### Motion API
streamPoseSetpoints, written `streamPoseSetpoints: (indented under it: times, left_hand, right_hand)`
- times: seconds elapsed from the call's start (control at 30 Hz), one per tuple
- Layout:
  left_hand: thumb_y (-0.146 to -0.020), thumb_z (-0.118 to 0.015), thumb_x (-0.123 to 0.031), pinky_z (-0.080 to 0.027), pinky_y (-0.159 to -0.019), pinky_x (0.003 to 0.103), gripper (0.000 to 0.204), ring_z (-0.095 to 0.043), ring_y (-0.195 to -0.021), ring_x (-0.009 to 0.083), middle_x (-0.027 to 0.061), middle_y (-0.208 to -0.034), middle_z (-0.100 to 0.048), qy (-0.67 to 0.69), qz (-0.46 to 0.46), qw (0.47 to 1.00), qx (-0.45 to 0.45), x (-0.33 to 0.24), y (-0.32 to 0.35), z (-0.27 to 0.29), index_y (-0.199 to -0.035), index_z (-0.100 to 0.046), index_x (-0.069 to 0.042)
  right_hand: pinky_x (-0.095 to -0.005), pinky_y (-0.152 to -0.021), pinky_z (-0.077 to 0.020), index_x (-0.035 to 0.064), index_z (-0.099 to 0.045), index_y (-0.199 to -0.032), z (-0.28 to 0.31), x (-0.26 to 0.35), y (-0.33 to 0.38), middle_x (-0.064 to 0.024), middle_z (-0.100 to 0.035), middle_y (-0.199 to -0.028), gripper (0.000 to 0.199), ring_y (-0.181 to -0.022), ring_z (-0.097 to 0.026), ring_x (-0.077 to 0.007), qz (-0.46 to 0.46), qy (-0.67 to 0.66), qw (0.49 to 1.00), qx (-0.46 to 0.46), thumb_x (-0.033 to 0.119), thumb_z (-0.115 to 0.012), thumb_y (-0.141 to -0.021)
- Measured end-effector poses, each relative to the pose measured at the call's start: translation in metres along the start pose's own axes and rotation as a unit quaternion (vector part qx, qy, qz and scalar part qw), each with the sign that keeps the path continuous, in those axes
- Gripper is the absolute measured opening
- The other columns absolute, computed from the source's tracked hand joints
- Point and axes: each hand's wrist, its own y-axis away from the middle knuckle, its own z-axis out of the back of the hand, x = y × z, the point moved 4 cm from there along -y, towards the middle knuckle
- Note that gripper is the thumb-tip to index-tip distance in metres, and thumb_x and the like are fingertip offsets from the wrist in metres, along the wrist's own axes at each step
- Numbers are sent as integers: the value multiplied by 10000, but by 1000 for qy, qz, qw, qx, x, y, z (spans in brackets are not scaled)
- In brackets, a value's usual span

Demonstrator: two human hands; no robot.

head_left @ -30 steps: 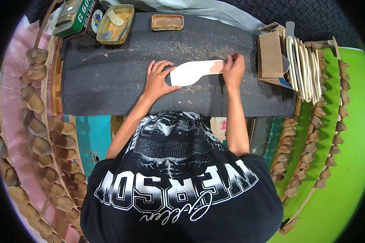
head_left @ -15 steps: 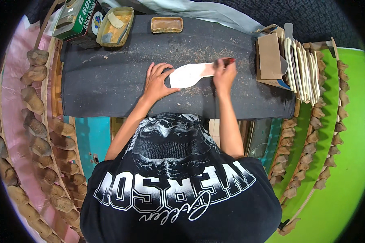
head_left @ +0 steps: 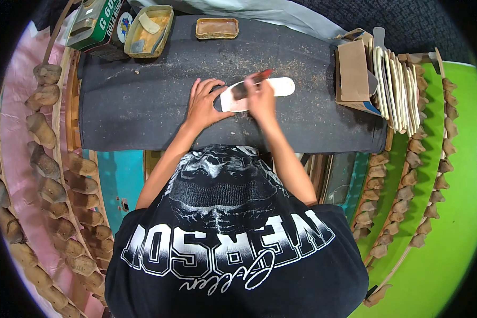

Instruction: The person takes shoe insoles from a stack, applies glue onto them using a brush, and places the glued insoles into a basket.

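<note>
On the dark cloth in front of me lies a white shoe insole (head_left: 284, 86), its wide end to the left and its narrow end to the right. My left hand (head_left: 202, 106) holds the wide end, thumb on the near edge and fingers along the far edge. A brush with a red handle (head_left: 262, 76) is closed in my right hand (head_left: 263, 104), its dark bristles over the wide part. Motion blurs the right fingers and bristles. Part of the insole under them has a pinkish, wet-looking tint, and the right hand hides its middle.
At the back left stand a green and black metal can (head_left: 95, 25) and a yellowish tray (head_left: 167, 33) with flat tools in it. A small brown dish (head_left: 217, 36) sits at the back. A cardboard box (head_left: 352, 71) with upright pale insoles (head_left: 392, 90) stands right. Racks of wooden shoe lasts (head_left: 42, 132) flank both sides.
My right hand has swept the brush left, from the narrow end to the wide end. The pinkish tint now shows at the wide end, while the narrow end looks white. My left hand has stayed put.
</note>
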Motion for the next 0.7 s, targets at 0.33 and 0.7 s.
streamPoseSetpoints:
  times: [0.33,0.7]
  left_hand:
    - [-604,-983,-385,-221,-1295,559,753,-492,-1439,271,32,-1420,-624,-2,17,1000,11,0,2,4,-1269,-752,-118]
    - [-604,-983,-427,-212,-1303,558,790,-495,-1432,266,23,-1430,-620,-8,12,1000,17,-4,-1,1,-1290,-754,-110]
  right_hand:
    - [-517,-859,-505,25,-669,-1038,19,20,-10,-199,-643,-1009,188,-949,-626,-414,235,207,950,-18,-2,-613,-860]
    - [-427,-771,-560,-15,-677,-1069,69,-37,-40,-190,-734,-975,171,-862,-727,-303,25,-50,980,-190,152,-669,-1032]
